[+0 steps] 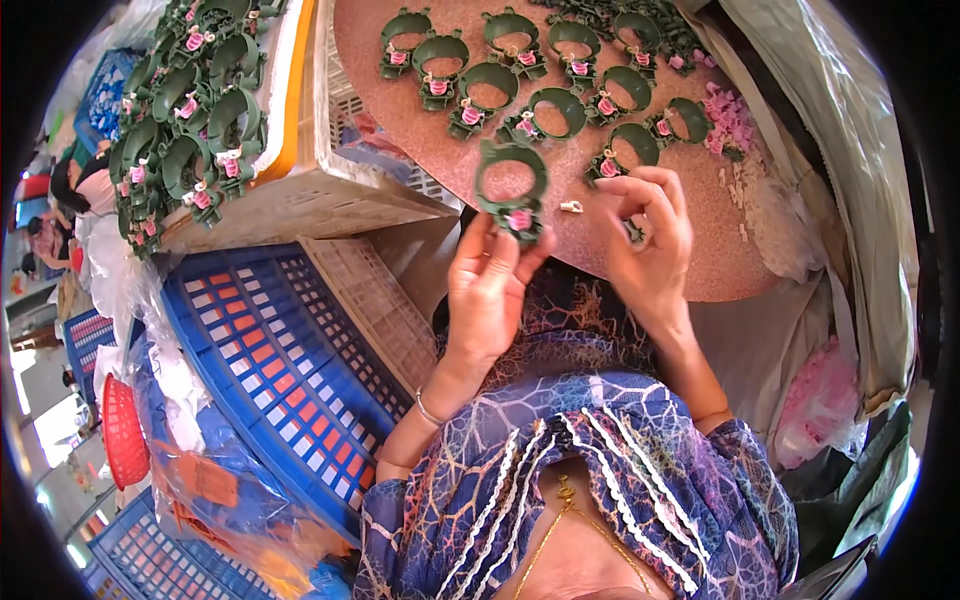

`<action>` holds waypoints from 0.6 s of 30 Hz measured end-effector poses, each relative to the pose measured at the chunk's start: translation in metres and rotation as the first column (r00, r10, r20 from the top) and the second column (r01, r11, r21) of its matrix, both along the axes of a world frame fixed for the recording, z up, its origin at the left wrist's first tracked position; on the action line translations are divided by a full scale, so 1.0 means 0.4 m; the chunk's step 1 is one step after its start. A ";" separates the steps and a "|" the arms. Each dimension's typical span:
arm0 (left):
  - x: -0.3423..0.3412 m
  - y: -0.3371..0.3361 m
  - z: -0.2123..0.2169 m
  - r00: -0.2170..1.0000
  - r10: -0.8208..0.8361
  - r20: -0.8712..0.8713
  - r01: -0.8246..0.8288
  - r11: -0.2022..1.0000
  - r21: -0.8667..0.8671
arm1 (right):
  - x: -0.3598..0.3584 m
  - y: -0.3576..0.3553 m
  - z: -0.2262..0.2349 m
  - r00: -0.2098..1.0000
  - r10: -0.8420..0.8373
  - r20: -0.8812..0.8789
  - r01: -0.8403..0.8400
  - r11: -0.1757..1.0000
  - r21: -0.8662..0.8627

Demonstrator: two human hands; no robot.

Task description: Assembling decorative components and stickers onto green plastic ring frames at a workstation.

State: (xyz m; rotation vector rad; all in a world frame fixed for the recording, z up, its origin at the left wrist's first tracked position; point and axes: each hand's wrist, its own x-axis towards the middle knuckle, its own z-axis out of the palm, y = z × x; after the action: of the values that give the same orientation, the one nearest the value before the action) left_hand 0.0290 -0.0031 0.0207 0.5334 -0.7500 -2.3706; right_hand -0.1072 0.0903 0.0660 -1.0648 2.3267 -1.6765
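Observation:
My left hand [490, 285] pinches a dark green ring-shaped plastic part [512, 185] by its base, where a pink piece sits. The ring is held upright over the near edge of a round brown speckled tabletop [690, 250]. My right hand [645, 235] is just to the right, fingers curled around something small and dark that I cannot make out. A tiny white piece [571, 207] lies on the tabletop between the two hands. Several finished green rings with pink pieces [560, 110] lie in rows farther back on the tabletop.
A heap of loose pink pieces [730, 115] lies at the tabletop's right. A cream crate [320, 190] at the left carries a pile of green rings [190, 110]. Below it stand a blue crate [280, 370] and a red basket [122, 430]. Plastic bags [820, 400] sit at the right.

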 end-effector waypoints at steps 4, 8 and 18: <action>0.012 -0.034 -0.004 0.999 0.028 -0.042 -0.025 0.997 0.070 | -0.059 0.025 -0.035 0.878 0.164 -0.449 -0.022 0.952 0.306; 0.012 -0.032 0.003 0.999 0.017 -0.036 -0.014 0.996 0.084 | -0.022 0.011 -0.045 0.863 0.208 -0.460 0.004 0.908 0.419; 0.006 -0.008 0.002 1.000 -0.019 0.011 0.018 0.996 0.085 | 0.006 0.006 -0.024 0.958 0.160 -0.238 -0.124 0.980 0.158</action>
State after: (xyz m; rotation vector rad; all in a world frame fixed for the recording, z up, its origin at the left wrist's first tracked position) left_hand 0.0314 -0.0065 0.0213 0.5787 -0.6639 -2.4271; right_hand -0.1050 0.0928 0.0565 -1.4487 2.4016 -1.3737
